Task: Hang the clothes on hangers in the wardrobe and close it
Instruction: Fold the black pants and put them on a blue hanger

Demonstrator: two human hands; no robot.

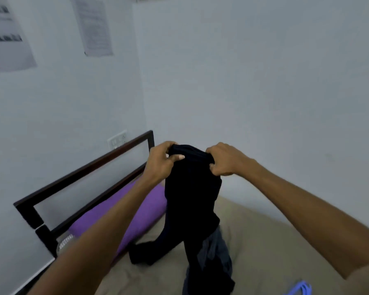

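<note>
Gripping the top edge of a black garment, the left hand has its fingers curled over the fabric and its thumb pressed flat on the front, while the right hand bunches the same edge in a closed fist just beside it. The garment hangs down between the forearms, its lower part trailing onto the bed, with one dark sleeve or leg flopped out to the left, and some grey cloth lies tangled against it (whether a separate piece I cannot tell). Behind it lie a purple pillow and the dark headboard; something blue at the bottom edge may be a hanger. By my reading this is the early step: lifting and sorting out one garment before it goes on a hanger. Next comes finding its neck or waistband and fetching a hanger; no wardrobe is in sight.
</note>
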